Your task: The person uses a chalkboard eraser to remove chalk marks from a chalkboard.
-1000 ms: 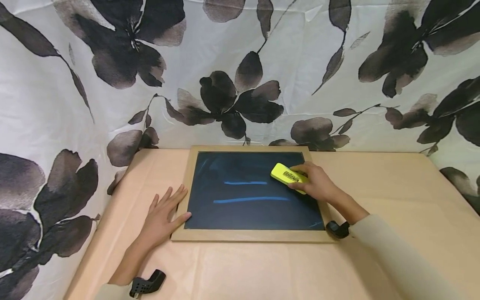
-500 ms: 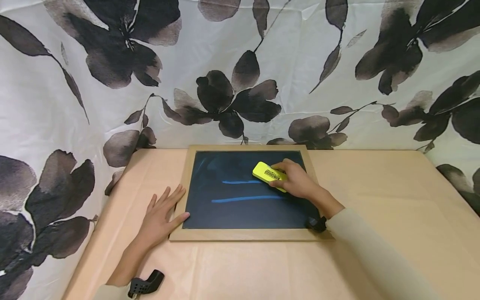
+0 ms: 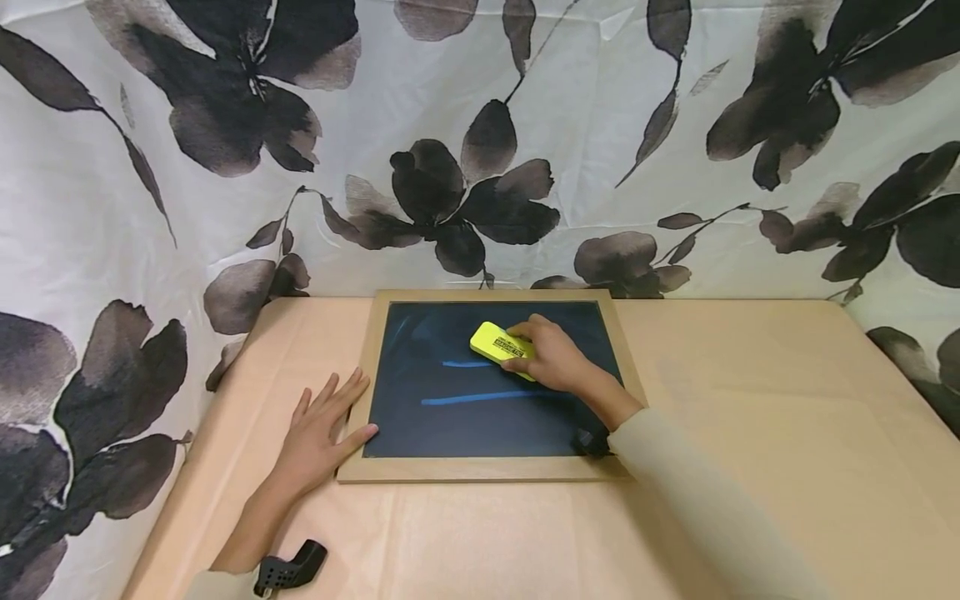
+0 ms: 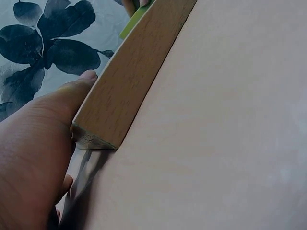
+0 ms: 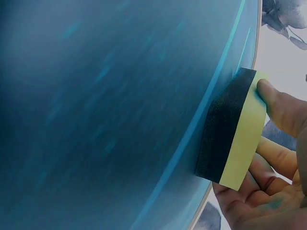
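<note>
A wood-framed blackboard lies on the table, with two blue lines across its dark face. My right hand grips a yellow board eraser between thumb and fingers. In the right wrist view, the dark felt side of the eraser faces the board, over the upper, shorter line, and a blue smudge shows on my palm. The longer blue line runs unbroken below it. My left hand rests spread at the board's left edge, its thumb on the wooden frame.
A pale brown covering spreads over the table. Behind and to the left hangs a white cloth printed with dark flowers. Each wrist wears a black camera, the left one close over the table.
My right hand has slid the eraser leftward along the upper blue line, and that line's visible part is shorter. My left hand stays at the frame.
</note>
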Demonstrator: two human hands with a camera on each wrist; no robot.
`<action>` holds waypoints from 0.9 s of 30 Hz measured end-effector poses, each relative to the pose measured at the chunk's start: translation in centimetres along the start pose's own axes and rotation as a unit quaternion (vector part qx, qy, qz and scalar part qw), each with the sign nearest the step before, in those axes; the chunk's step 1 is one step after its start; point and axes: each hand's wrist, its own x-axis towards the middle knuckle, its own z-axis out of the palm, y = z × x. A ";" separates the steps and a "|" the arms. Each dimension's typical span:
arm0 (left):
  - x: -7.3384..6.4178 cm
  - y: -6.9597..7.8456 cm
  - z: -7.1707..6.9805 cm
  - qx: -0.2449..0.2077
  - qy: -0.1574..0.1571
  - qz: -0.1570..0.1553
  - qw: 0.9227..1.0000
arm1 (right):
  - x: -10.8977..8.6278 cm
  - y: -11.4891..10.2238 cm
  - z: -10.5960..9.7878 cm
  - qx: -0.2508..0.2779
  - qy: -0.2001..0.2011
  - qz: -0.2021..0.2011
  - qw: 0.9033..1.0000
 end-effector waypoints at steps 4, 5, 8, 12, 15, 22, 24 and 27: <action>-0.1 0.0 -0.1 -0.002 0.001 -0.001 1.000 | 0.7 -1.0 0.6 -0.003 -0.006 -0.006 1.000; -0.1 0.1 -0.2 -0.003 0.001 -0.002 1.000 | 0.9 -1.3 0.7 -0.004 -0.006 -0.007 1.000; 0.0 0.0 -0.2 -0.003 0.001 -0.002 1.000 | 1.6 -2.0 1.2 -0.004 -0.011 -0.011 1.000; 0.0 -0.1 -0.2 -0.004 0.001 -0.002 1.000 | 2.3 -3.1 1.9 -0.008 -0.017 -0.021 1.000; 0.1 -0.1 -0.2 -0.003 0.001 -0.002 1.000 | 2.8 -3.8 2.2 -0.009 -0.022 -0.023 0.999; 0.2 -0.2 -0.2 -0.004 -0.002 -0.004 1.000 | 3.6 -4.8 2.7 -0.004 -0.033 -0.028 0.999; 0.2 -0.2 -0.2 -0.003 0.000 -0.006 1.000 | 3.8 -4.9 2.8 -0.001 -0.036 -0.034 0.999; 0.1 -0.2 0.2 -0.002 -0.001 -0.007 1.000 | 3.7 -4.8 2.7 0.003 -0.047 -0.030 0.998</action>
